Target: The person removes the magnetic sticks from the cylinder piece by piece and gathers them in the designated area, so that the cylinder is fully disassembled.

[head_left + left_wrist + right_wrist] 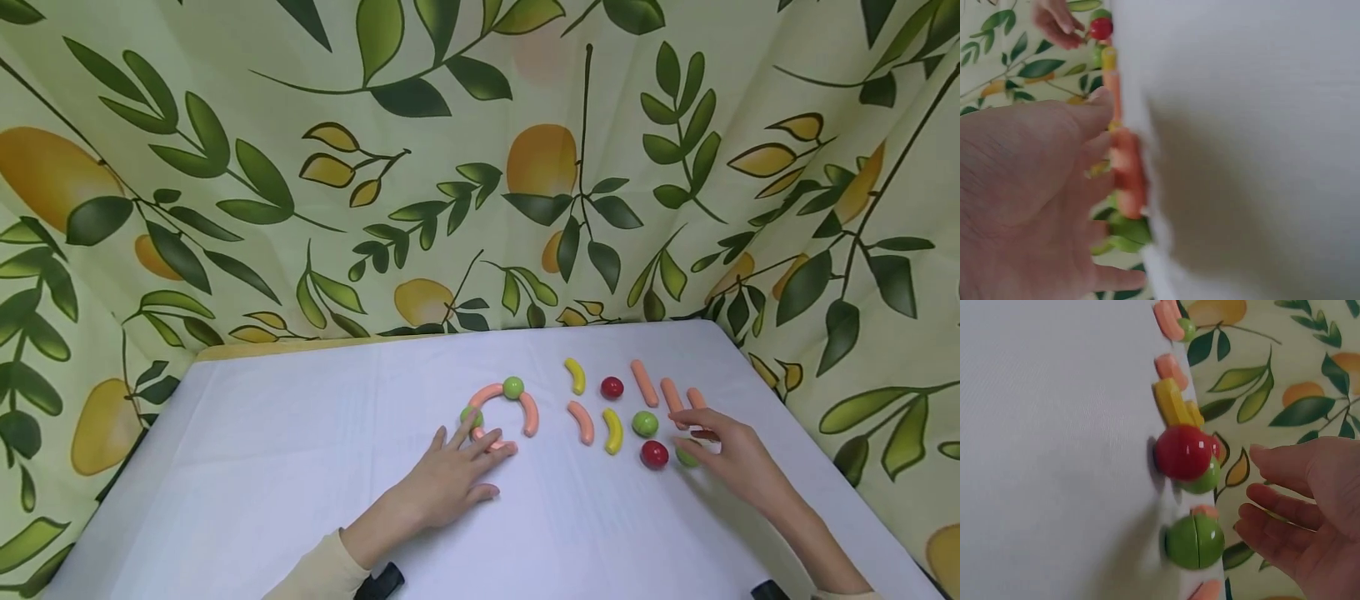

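My left hand (pixel 450 482) spreads its fingers over the near-left side of an open ring of pink sausage-like pieces and green balls on the table. Its fingertips overlap the left green ball (pixel 467 414) and the lower pink piece (pixel 508 448). The ring's other parts are the top green ball (pixel 513 387), an upper pink piece (pixel 489 393) and a right pink piece (pixel 529 415). My right hand (pixel 735 458), fingers loosely bent and holding nothing, hovers beside a seamed green ball (pixel 1195 542), partly covering it in the head view. A glossy red ball (pixel 1183 453) lies close by.
Between the hands lie a curved pink piece (pixel 581 422), two yellow bananas (pixel 613 432), another red ball (pixel 612 387) and a green ball (pixel 645 423). Straight pink sausages (pixel 644 383) lie farther right. The white table (pixel 300 467) meets a leaf-patterned curtain (pixel 465 192) at the back.
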A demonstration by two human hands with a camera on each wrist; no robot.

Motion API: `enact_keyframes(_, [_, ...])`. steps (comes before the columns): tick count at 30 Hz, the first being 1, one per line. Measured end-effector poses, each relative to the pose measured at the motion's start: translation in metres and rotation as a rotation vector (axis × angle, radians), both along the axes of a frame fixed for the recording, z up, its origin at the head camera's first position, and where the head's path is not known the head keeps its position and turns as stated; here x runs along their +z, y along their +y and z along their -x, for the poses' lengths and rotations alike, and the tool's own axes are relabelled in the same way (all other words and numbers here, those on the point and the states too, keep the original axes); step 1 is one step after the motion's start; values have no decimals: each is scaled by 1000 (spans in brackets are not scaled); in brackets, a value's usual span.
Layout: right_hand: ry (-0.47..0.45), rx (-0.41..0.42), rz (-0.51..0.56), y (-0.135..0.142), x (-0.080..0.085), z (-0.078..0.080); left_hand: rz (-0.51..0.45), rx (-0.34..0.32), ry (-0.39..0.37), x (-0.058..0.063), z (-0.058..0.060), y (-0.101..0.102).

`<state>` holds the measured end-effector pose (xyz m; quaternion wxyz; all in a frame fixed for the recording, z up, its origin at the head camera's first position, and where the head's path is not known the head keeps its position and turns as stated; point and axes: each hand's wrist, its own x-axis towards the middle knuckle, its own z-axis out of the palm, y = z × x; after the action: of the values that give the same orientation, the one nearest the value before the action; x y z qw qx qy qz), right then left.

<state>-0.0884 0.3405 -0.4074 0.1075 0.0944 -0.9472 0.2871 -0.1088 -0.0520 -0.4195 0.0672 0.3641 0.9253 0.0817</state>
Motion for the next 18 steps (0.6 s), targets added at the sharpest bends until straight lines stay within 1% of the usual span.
enact_keyframes(5, [-19, 28, 55, -26, 1, 8, 15, -7, -36, 13, 6, 3])
enact_keyframes(9, [3, 101, 91, -47, -6, 17, -18, -2, -66, 19, 18, 7])
enact_keyframes(13, [-40, 145, 117, -72, -12, 23, -68, -1, -89, 15, 37, 10])
enact_keyframes(16, [-62, 169, 114, -95, -16, 31, -101, 18, -85, 11, 51, 10])
enact_keyframes(18, [-75, 187, 103, -111, -18, 36, -115, 32, -88, 10, 59, 8])
